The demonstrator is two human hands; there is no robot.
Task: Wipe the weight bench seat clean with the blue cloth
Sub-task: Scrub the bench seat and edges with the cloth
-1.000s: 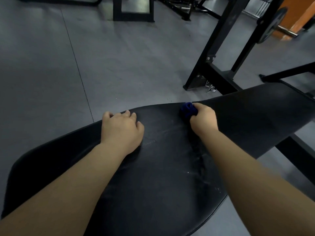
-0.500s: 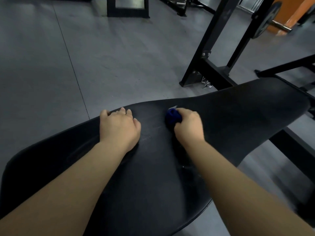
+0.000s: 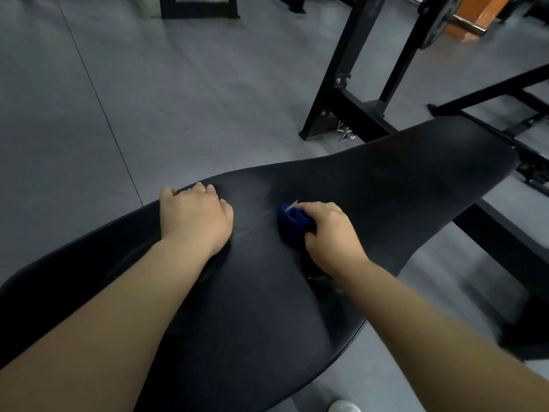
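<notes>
1. Right hand gripped the bunched blue cloth, fingers curled round it and pressing it onto the weight bench seat. The cloth stuck out of the left side of the fist, with a small white tag showing at its top.
2. Just left of it, and apart from the cloth, the left hand lay palm-down on the black pad. Its fingers were curled over the far edge and held it, with the thumb resting on top.
3. Faint pale streaks marked the pad between the two hands.
4. Beyond the right hand, the seat narrowed and ran off to the right, above a grey floor.
5. Farther out past the right hand's knuckles, small metal clips lay on the floor just beside the foot of a black rack upright.
6. Farthest off, up and to the right of that hand, a dark weight plate sat on a bar near an orange surface.
</notes>
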